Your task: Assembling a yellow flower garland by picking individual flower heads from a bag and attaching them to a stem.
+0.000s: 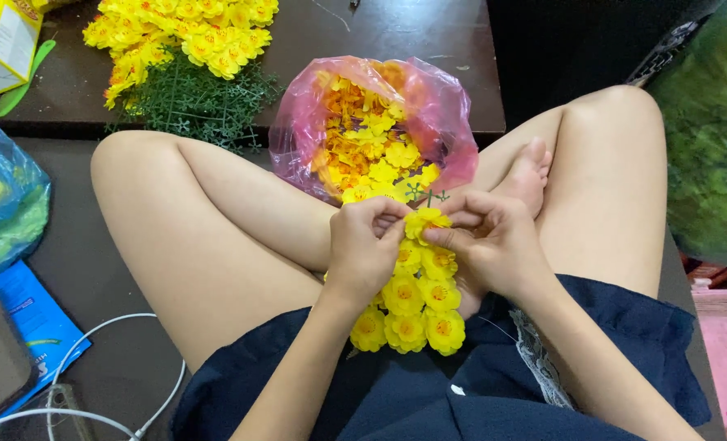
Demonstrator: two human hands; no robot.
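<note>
there is one view only, from a camera worn on the person's head. it looks steeply down and a little forward, over the person's own crossed legs and lap. it sits close: the left hand point(363, 249) and right hand point(494, 241) meet near the middle of the frame, at about arm's length below the lens. the forearms enter from the bottom edge. the far part of the view, along the top edge, reaches a dark table point(429, 41). no second view shares the scene.
</note>
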